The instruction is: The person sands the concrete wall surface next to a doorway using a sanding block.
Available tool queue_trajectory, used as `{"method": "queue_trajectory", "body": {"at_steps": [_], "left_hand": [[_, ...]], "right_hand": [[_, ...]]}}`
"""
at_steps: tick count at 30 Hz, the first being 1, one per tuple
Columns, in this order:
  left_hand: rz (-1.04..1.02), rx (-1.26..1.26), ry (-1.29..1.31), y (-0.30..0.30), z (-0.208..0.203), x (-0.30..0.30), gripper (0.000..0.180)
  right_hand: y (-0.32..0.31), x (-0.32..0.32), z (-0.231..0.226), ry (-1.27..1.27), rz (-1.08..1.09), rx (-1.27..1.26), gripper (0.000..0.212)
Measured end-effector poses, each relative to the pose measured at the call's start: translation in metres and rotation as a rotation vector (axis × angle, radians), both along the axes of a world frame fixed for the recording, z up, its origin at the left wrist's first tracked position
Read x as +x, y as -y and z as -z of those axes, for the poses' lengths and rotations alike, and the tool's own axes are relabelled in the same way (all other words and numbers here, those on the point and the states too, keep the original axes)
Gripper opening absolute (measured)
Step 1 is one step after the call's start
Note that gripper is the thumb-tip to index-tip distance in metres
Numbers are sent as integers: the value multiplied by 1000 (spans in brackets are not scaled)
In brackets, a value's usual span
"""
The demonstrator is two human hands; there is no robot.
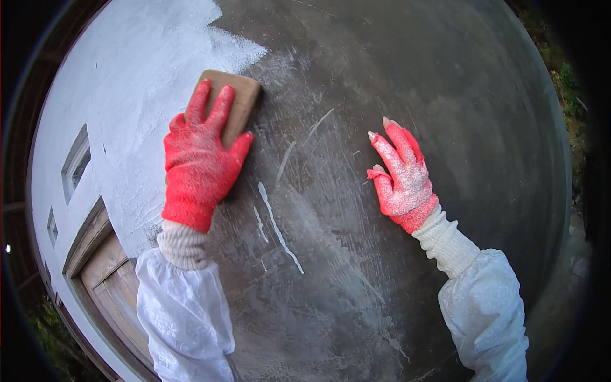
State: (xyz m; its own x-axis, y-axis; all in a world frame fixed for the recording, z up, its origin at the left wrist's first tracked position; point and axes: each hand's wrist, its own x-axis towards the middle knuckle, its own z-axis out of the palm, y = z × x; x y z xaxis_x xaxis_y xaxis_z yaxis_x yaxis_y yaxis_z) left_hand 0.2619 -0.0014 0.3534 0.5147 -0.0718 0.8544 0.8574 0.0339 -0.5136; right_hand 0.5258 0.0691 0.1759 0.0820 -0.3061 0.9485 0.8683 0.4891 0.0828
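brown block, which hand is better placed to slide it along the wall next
Probably the left hand: it holds the brown block beside the white coating, while the right hand is apart from it.

Upper left of the frame, the left hand hid the lower part of a brown block. Whether the right hand, right of centre, touched the dark wall was unclear. The lower edge cut off both white sleeves and, at lower left, a wooden door. A far-left bright speck was too small to identify.
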Motion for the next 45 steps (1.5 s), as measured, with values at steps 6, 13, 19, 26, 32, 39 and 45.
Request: {"method": "queue_trajectory", "body": {"at_steps": [6, 13, 19, 26, 32, 39, 45], "left_hand": [[98, -420, -502, 13, 124, -5, 79], [41, -16, 110, 1, 11, -1, 72], [67, -275, -464, 13, 118, 2, 76], [40, -20, 117, -10, 0, 4, 72], [29, -67, -17, -8, 20, 20, 75], [-2, 6, 195, -12, -45, 21, 76], [24, -49, 18, -9, -24, 41, 76]], "right_hand": [[0, -2, -1, -11, -77, -19, 57], [1, -2, -1, -27, -30, -24, 61], [0, 1, 1, -22, 11, -74, 66], [0, 1, 1, -10, 96, -103, 59], [-1, 2, 1, -8, 156, -95, 51], [-2, -4, -4, -3, 101, -35, 53], [2, 2, 0, -1, 123, -68, 51]]}}
